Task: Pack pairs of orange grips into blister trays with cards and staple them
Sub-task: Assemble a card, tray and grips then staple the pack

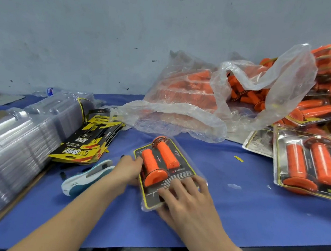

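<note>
Two hands work one tray on the blue tabletop (233,214). The right hand (189,201) lies spread wide, fingers straight and flat on the tray's near end, with the thumb at the near edge; whether the thumb tucks under I cannot tell. The left hand (127,170) meets the tray's left edge with its fingertips against the nearer grip. Its fingers are mostly hidden, so I cannot tell if it pinches or only steadies.

The tray (145,209) sits between the hands and runs away from them. A dark card (153,195) lies in it, and two orange grips (167,156) lie side by side beyond the right fingers.

The tray looks like thin, clear, glossy plastic: light, springy and probably slippery, and likely to buckle if squeezed at the middle. The flat border is the safer place to hold, thumb under and fingers on top. The grips look rubbery and tacky, firm enough to press home without harm. The card would probably crease if bent.

Just left of the left hand lies a blue-and-white stapler (87,176), untouched. Beyond it is the card stack (89,137), and further left the tray stack (15,142). Past the hands a clear bag (183,98) holds loose grips. Far right of the right hand lie the filled packs (309,167).
</note>
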The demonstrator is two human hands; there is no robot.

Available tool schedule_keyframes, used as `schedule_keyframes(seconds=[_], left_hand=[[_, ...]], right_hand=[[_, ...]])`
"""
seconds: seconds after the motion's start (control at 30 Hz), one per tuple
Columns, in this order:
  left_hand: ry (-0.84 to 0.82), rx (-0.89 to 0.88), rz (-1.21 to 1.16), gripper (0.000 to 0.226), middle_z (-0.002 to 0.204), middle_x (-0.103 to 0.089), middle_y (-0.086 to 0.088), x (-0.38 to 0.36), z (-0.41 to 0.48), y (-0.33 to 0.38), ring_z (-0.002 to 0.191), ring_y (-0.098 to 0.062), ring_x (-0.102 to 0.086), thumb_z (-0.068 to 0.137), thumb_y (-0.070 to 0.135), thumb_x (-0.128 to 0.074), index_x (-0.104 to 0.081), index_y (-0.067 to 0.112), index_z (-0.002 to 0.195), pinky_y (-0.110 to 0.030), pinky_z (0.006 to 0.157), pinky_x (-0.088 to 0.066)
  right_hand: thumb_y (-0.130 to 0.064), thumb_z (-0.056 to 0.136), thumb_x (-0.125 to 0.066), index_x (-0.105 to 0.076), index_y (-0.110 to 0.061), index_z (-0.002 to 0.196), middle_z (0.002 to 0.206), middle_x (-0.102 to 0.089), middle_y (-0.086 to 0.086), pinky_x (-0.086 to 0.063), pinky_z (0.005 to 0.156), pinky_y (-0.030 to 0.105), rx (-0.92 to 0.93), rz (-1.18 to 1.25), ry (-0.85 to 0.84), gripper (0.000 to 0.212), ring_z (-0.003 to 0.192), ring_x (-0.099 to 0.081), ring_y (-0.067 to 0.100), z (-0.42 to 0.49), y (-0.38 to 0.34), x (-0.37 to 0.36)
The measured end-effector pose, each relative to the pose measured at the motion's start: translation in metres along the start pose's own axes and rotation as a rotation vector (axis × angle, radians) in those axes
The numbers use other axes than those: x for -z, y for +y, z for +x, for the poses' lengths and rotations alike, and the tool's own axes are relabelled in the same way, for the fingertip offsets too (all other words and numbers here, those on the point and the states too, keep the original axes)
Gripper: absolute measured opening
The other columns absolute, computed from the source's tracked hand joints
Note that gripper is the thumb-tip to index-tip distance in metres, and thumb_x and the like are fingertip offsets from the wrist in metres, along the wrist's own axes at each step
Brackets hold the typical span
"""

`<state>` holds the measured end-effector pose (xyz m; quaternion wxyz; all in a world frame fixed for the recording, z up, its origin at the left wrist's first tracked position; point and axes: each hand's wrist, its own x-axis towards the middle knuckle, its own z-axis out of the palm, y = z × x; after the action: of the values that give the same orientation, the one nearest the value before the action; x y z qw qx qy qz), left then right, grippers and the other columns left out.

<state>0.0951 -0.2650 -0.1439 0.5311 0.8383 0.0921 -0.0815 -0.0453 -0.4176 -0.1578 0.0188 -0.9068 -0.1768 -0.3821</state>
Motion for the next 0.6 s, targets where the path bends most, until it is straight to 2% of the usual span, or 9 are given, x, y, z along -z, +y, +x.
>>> schedule_keyframes(seconds=[0.07, 0.13, 0.17, 0.23, 0.3, 0.33, 0.43, 0.53, 0.6], left_hand=[[0.103, -0.059, 0.158, 0.031, 0.085, -0.057, -0.022, -0.005, 0.012, -0.002, 0.070, -0.027, -0.053, 0.099, 0.023, -0.045, -0.062, -0.004, 0.096, -0.032, 0.057, -0.046], [0.119, -0.133, 0.253, 0.035, 0.077, -0.053, -0.013, -0.007, 0.020, -0.001, 0.073, -0.026, -0.047, 0.101, 0.025, -0.043, -0.059, 0.004, 0.079, -0.033, 0.058, -0.033], [0.103, -0.164, 0.280, 0.040, 0.070, -0.051, -0.008, -0.006, 0.024, -0.001, 0.073, -0.025, -0.046, 0.102, 0.027, -0.042, -0.054, 0.009, 0.069, -0.034, 0.059, -0.031], [0.050, -0.229, 0.359, 0.046, 0.064, -0.050, -0.004, -0.006, 0.031, 0.002, 0.070, -0.024, -0.046, 0.103, 0.033, -0.041, -0.048, 0.014, 0.062, -0.035, 0.062, -0.032], [-0.046, -0.324, 0.419, 0.044, 0.068, -0.055, -0.004, -0.006, 0.036, 0.008, 0.069, -0.020, -0.049, 0.103, 0.038, -0.041, -0.054, 0.012, 0.070, -0.036, 0.067, -0.037], [-0.098, -0.388, 0.423, 0.043, 0.070, -0.057, -0.003, -0.008, 0.037, 0.012, 0.067, -0.015, -0.051, 0.103, 0.039, -0.043, -0.057, 0.010, 0.075, -0.035, 0.068, -0.040], [-0.194, -0.566, 0.457, 0.036, 0.072, -0.061, 0.001, -0.012, 0.039, 0.028, 0.060, 0.000, -0.049, 0.101, 0.038, -0.049, -0.061, 0.009, 0.083, -0.027, 0.064, -0.043], [-0.289, -0.624, 0.446, 0.028, 0.080, -0.064, -0.003, -0.011, 0.039, 0.046, 0.069, -0.007, -0.052, 0.101, 0.032, -0.052, -0.065, 0.009, 0.092, -0.042, 0.076, -0.049], [-0.243, -0.668, 0.564, 0.025, 0.094, -0.068, -0.006, -0.010, 0.036, 0.059, 0.082, -0.011, -0.058, 0.100, 0.034, -0.054, -0.066, 0.012, 0.105, -0.044, 0.085, -0.049]], right_hand=[[-0.055, 0.094, -0.051, -0.069, -0.030, 0.093, 0.085, -0.061, -0.008, -0.047, 0.090, 0.036, 0.041, 0.134, -0.016, 0.031, 0.082, -0.057, 0.018, 0.003, -0.001, 0.003], [-0.055, 0.099, -0.040, -0.067, -0.031, 0.107, 0.093, -0.061, -0.010, -0.044, 0.089, 0.033, -0.058, 0.293, 0.055, 0.037, 0.087, -0.057, 0.015, 0.009, 0.008, 0.006], [-0.051, 0.101, -0.040, -0.064, -0.031, 0.112, 0.096, -0.060, -0.010, -0.044, 0.086, 0.030, -0.192, 0.374, 0.104, 0.034, 0.089, -0.057, 0.013, 0.012, 0.017, 0.006], [-0.045, 0.098, -0.047, -0.058, -0.031, 0.120, 0.102, -0.059, -0.009, -0.047, 0.081, 0.028, -0.611, 0.573, 0.116, 0.028, 0.088, -0.059, 0.008, 0.019, 0.044, 0.002], [-0.041, 0.096, -0.054, -0.053, -0.024, 0.128, 0.105, -0.061, 0.000, -0.055, 0.072, 0.034, -1.061, 0.876, -0.024, 0.037, 0.080, -0.066, 0.016, 0.024, 0.066, -0.005], [-0.040, 0.096, -0.055, -0.053, -0.017, 0.126, 0.098, -0.062, 0.004, -0.056, 0.061, 0.034, -1.215, 1.039, -0.118, 0.038, 0.071, -0.067, 0.021, 0.025, 0.072, -0.011], [-0.033, 0.097, -0.055, -0.059, 0.000, 0.101, 0.069, -0.057, 0.008, -0.049, 0.043, 0.028, -1.305, 1.194, -0.264, 0.034, 0.048, -0.064, 0.023, 0.026, 0.080, -0.021], [-0.015, 0.097, -0.052, -0.054, 0.000, 0.087, 0.058, -0.058, 0.009, -0.046, 0.039, 0.023, -1.352, 1.289, -0.281, 0.019, 0.045, -0.064, 0.022, 0.028, 0.082, -0.020], [-0.011, 0.098, -0.050, -0.053, 0.000, 0.088, 0.059, -0.060, 0.010, -0.047, 0.039, 0.023, -1.369, 1.347, -0.285, 0.015, 0.046, -0.065, 0.021, 0.030, 0.081, -0.018]])
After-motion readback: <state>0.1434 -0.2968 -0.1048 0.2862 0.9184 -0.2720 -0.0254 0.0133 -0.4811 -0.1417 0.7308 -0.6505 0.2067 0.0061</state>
